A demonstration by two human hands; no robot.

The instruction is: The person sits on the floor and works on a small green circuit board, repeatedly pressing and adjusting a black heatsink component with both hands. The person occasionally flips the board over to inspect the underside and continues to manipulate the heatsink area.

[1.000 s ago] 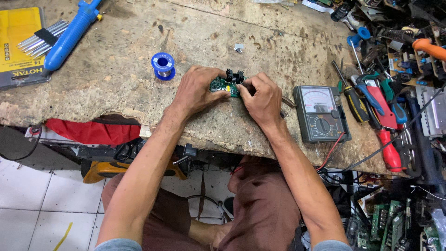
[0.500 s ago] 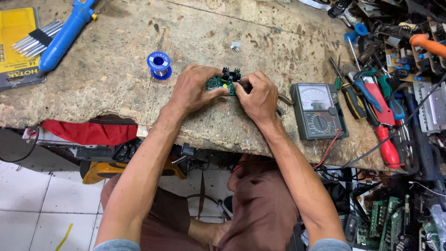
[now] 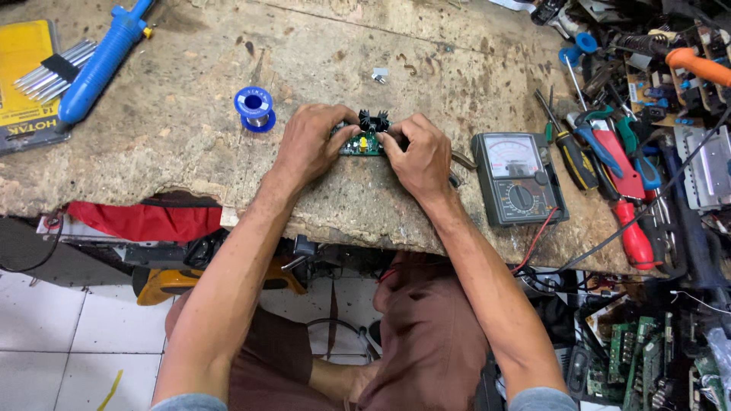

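Observation:
A small green circuit board [image 3: 364, 141] with a black finned heat sink [image 3: 373, 119] lies on the worn wooden workbench [image 3: 190, 129]. My left hand [image 3: 308, 144] grips its left end and my right hand [image 3: 417, 156] grips its right end. Fingers of both hands cover most of the board. A blue spool of solder wire [image 3: 253, 108] stands just left of my left hand. An analog multimeter [image 3: 518, 176] lies just right of my right hand.
A blue desoldering pump [image 3: 103, 57] and metal tweezers [image 3: 49, 72] lie on a yellow packet [image 3: 23, 68] at far left. Screwdrivers and red-handled pliers [image 3: 617, 164] crowd the right side. Loose circuit boards [image 3: 632, 354] sit low right. A small metal part [image 3: 380, 74] lies beyond the board.
Both hands stay on the circuit board at the same spot. Only the camera view has shifted slightly.

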